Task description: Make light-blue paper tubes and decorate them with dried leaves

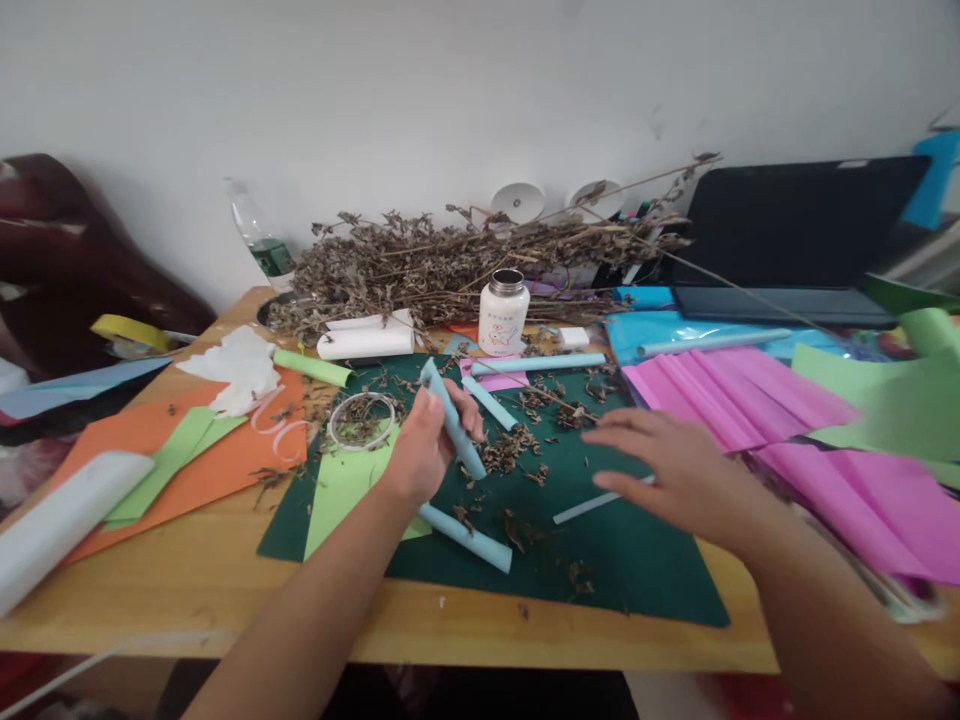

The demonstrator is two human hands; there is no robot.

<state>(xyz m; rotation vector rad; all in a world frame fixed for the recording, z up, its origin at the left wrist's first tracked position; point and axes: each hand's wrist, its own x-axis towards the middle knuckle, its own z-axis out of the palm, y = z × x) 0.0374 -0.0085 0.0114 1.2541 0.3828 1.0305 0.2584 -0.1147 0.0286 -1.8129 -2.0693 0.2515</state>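
My left hand is closed round a rolled light blue paper tube, held tilted above the dark green mat. Fingers spread, my right hand hovers over the mat's right side and holds nothing. Just below it lies a thin pale strip, partly covered by the hand. Crumbled dried leaves are scattered between the hands. More blue paper tubes rest on the mat: one near the front, a short one and a long one farther back.
Dried stalks are heaped along the wall behind an open white bottle. A roll of clear tape lies at left over leaves and green paper. Orange paper is left, pink paper right, before a laptop.
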